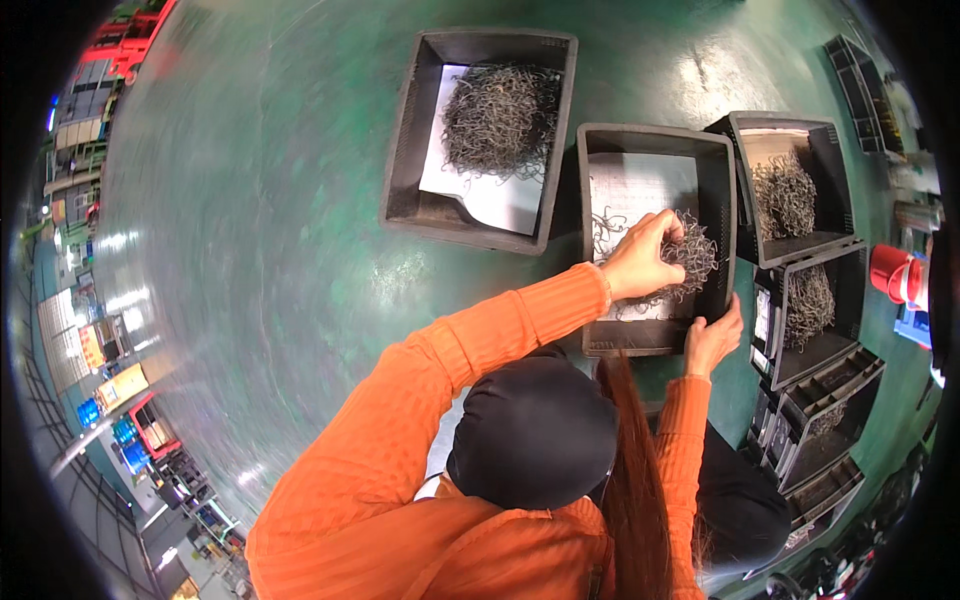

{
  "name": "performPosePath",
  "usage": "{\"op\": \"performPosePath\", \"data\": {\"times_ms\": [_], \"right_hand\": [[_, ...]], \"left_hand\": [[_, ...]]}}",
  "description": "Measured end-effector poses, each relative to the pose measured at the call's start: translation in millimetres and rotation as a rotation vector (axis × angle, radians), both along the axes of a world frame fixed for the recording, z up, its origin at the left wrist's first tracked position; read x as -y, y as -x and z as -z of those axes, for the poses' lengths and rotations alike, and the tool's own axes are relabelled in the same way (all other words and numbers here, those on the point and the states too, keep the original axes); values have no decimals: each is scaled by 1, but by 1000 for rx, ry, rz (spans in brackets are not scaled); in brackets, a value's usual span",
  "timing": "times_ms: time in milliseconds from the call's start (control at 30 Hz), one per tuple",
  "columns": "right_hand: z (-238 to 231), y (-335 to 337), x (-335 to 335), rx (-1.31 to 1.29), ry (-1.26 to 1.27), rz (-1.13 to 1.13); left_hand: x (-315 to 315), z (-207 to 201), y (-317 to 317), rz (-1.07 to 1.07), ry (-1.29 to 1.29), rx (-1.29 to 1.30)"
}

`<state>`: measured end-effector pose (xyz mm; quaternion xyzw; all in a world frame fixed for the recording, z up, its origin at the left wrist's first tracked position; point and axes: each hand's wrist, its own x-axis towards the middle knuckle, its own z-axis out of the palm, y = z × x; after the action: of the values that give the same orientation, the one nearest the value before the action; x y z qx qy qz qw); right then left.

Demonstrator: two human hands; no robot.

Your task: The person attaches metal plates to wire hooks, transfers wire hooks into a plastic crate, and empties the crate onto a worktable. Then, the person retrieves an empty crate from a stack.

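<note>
In front of me stands a black plastic crate (pixel 660 132), lined with white paper and holding a tangled heap of bent metal wire hooks (pixel 702 258). My left hand (pixel 645 258) reaches into it, with thumb and fingers curled around some of the hooks in the heap. A few loose hooks (pixel 603 232) lie on the paper left of that hand. Around the near right corner of the crate, my right hand (pixel 713 338) grips the rim, its fingers partly hidden behind the wall.
Beyond, to the left, a second black crate (pixel 400 150) holds a larger hook heap (pixel 500 118). Along the right, several stacked black crates (pixel 845 190) contain more hooks. A red container (pixel 888 270) stands past them on the green floor (pixel 270 250).
</note>
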<state>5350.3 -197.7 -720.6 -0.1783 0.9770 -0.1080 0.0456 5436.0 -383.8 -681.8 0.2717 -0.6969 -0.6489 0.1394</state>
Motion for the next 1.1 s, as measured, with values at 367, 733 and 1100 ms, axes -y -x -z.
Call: {"op": "performPosePath", "data": {"times_ms": [367,733,1100], "right_hand": [[-6,-12,38,334,232,-364],[-3,-35,94,296,23,-496],[17,2,133,440,-150,-524]], "left_hand": [[46,-28,-43,5,582,395],[171,75,-149,106,724,1392],[158,27,-151,-112,747,1089]]}}
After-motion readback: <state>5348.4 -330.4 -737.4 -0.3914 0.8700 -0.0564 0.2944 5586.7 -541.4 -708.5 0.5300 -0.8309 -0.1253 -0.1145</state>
